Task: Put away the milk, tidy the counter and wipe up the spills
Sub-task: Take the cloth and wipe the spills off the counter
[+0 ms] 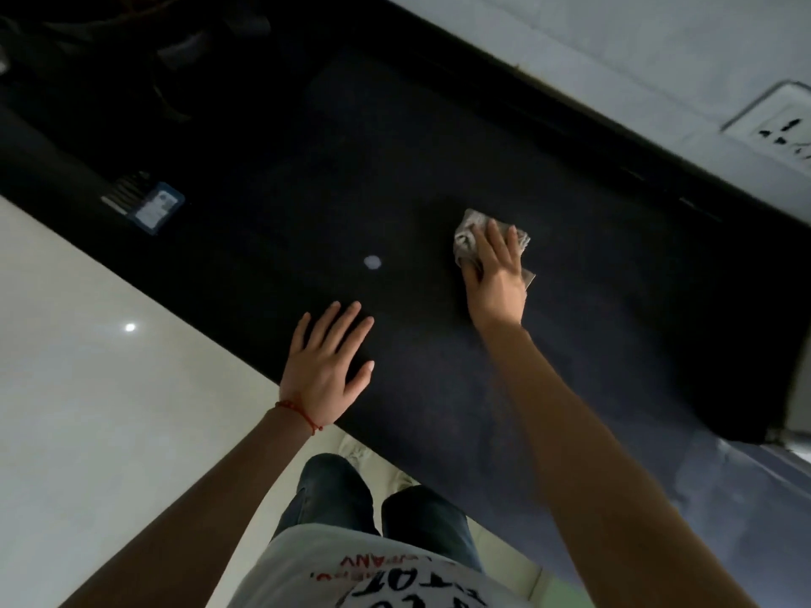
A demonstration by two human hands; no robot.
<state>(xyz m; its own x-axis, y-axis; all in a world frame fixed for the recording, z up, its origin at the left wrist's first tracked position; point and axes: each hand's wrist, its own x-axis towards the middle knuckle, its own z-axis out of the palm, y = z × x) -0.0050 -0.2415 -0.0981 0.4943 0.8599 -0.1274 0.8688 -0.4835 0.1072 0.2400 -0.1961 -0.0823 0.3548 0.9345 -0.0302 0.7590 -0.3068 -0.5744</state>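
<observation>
A dark, almost black counter runs diagonally across the view. My right hand presses flat on a crumpled grey cloth lying on the counter, fingers spread over it. My left hand rests flat on the counter near its front edge, fingers apart, holding nothing; a red thread sits on that wrist. A small round white spot shows on the counter between the hands; whether it is a spill or a light reflection I cannot tell. No milk is in view.
A small blue-framed card or badge lies on the counter at the left beside a ribbed dark item. A wall socket sits on the pale wall at the right. Pale glossy floor lies below the counter's front edge.
</observation>
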